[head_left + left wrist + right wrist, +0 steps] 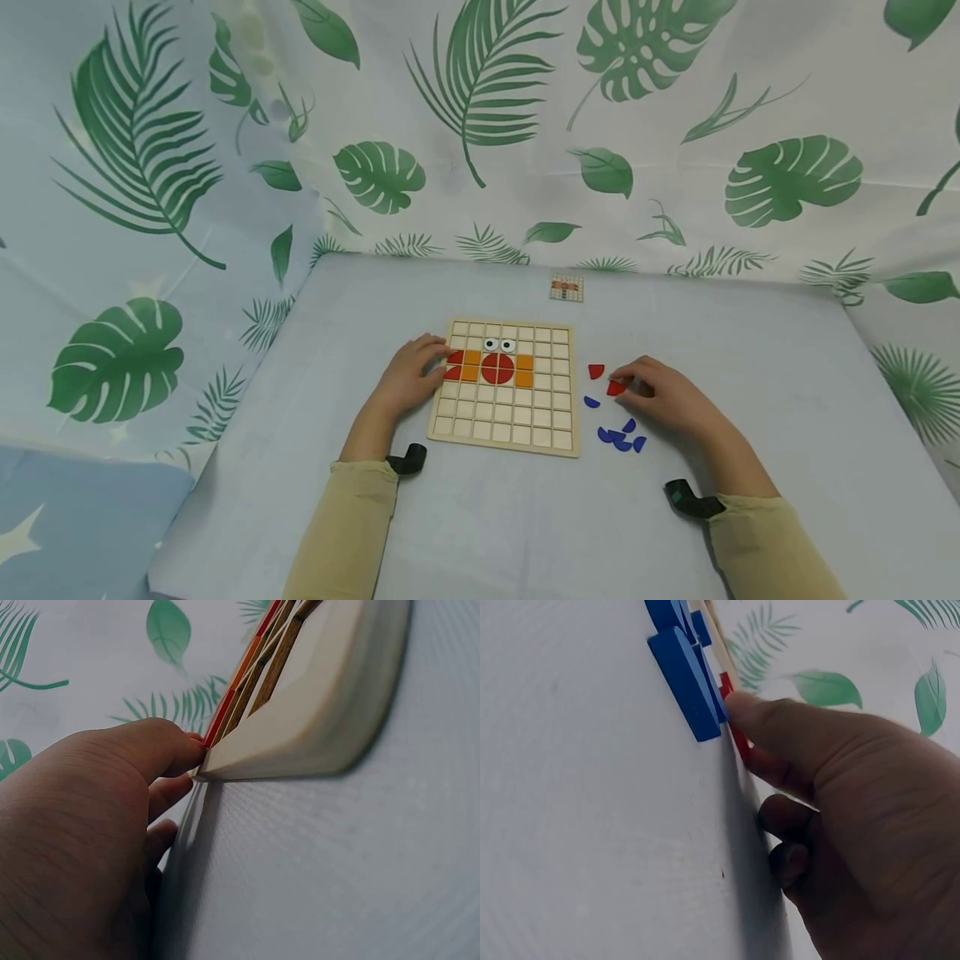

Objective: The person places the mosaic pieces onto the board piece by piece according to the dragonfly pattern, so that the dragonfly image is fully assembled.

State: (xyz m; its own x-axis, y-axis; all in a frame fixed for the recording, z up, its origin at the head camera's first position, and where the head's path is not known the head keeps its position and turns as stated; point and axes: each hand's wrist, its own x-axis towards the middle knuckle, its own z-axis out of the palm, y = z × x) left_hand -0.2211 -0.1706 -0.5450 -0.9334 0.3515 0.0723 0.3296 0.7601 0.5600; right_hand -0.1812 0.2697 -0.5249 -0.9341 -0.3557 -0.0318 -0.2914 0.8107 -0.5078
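A square wooden grid board (498, 434) lies on the table. On it are two round eye pieces (499, 345), a red circle of quarter pieces (497, 368), orange squares (524, 371) and red pieces (453, 372) at the left edge. My left hand (409, 377) rests at that edge, thumb and fingertips touching beside the red pieces. To the right of the board, my right hand (663, 395) pinches a red quarter piece (616, 388) between thumb and finger, low over the table. Another red quarter piece (596, 371) lies just left of it.
Several blue half-round pieces (622, 444) lie loosely right of the board, with one (592, 402) nearer its edge. A small pattern card (566, 287) sits behind the board. Leaf-print cloth (480, 167) hangs along the table's back and left.
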